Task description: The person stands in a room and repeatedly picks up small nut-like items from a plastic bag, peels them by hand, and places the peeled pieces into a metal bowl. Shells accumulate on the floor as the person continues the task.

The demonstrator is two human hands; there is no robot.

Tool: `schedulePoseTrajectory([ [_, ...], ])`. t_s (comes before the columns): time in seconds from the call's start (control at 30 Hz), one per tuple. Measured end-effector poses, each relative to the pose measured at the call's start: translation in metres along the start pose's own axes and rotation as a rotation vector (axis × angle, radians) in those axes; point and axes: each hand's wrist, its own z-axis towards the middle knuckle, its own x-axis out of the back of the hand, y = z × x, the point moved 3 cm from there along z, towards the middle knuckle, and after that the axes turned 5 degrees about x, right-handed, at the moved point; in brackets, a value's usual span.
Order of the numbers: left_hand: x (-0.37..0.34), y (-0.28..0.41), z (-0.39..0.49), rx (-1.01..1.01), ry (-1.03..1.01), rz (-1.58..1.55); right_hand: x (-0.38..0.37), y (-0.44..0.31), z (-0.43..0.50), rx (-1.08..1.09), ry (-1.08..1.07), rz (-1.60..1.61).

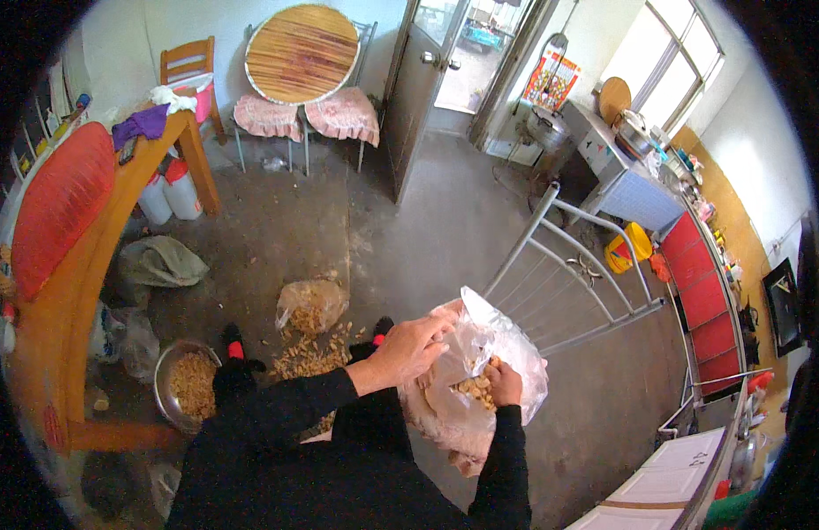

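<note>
A clear plastic bag [515,344] of unshelled peanuts [474,391] rests on a chair seat with a pink frilled cushion [449,430], to my right. My left hand [409,348] holds the bag's left edge near its mouth, thumb and fingers at the plastic. Inside the mouth, my right hand [505,384] has its fingers curled on some of the peanuts; part of the fingers is hidden. On the floor by my feet lies a spread of peanut shells [313,354], with another clear bag [316,301] behind it. A metal bowl [163,391] at my left contains brownish pieces.
The chair's metal backrest [568,265] rises beyond the bag. A wooden table [85,278] runs along the left, with a grey-green sack [163,262] beside it. Farther off are an open door [419,99] and a yellow bucket [628,248]. Red and white cabinets [677,457] line the right.
</note>
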Motion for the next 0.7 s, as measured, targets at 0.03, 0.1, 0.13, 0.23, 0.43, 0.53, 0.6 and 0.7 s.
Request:
schedulePoseTrajectory([
  [0.03, 0.005, -0.001, -0.001, -0.011, 0.02, -0.022, 0.014, 0.004, -0.003, -0.011, 0.042, 0.114],
  [0.1, 0.011, -0.002, -0.002, 0.005, 0.018, 0.001, 0.041, 0.027, -0.014, -0.138, 0.151, 0.451],
  [0.13, 0.017, -0.009, -0.004, 0.027, 0.016, 0.009, 0.058, 0.004, -0.014, -0.225, 0.191, 0.644],
  [0.23, 0.025, -0.007, -0.008, 0.099, -0.032, -0.006, 0.117, -0.045, -0.031, -0.257, 0.384, 1.015],
  [0.43, 0.042, 0.041, -0.034, 0.029, -0.051, -0.18, 0.14, -0.181, -0.018, 0.036, 0.277, 1.093],
  [0.53, 0.052, 0.044, -0.046, 0.057, 0.013, -0.229, 0.111, -0.246, -0.007, 0.085, 0.115, 1.153],
  [0.6, 0.063, 0.041, -0.054, 0.013, 0.126, -0.206, 0.08, -0.268, 0.001, 0.148, 0.031, 1.205],
  [0.7, 0.083, 0.037, -0.066, 0.089, 0.201, -0.205, 0.047, -0.297, -0.006, 0.132, -0.11, 1.353],
])
